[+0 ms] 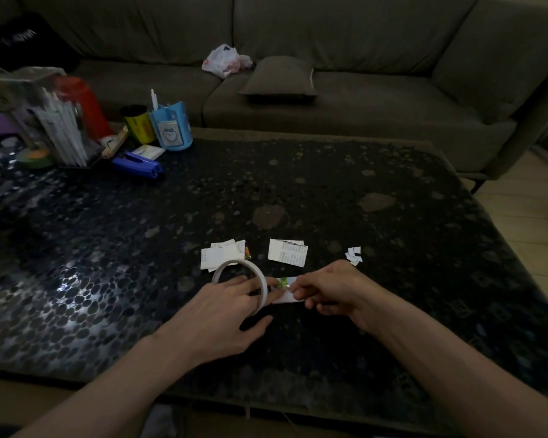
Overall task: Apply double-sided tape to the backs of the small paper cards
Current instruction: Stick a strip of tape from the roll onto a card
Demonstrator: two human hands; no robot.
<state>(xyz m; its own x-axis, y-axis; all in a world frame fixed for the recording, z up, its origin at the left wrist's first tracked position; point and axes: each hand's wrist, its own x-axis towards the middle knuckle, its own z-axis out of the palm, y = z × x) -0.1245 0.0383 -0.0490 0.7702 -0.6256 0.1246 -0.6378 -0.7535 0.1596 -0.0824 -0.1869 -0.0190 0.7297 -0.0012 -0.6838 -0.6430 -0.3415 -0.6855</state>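
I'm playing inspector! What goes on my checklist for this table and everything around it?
Surface: table, dark, glossy, pebble-patterned.
Job's things: tape roll; card between the hands; left card pile; right card pile; paper scraps further right.
Clutter: blue stapler, blue pen cup, yellow can, red bottle, all far left.
Grippers: left hand grips the tape roll; right hand pinches the card.
Cables: nothing seen.
Surroundings: sofa with cushion and plastic bag.
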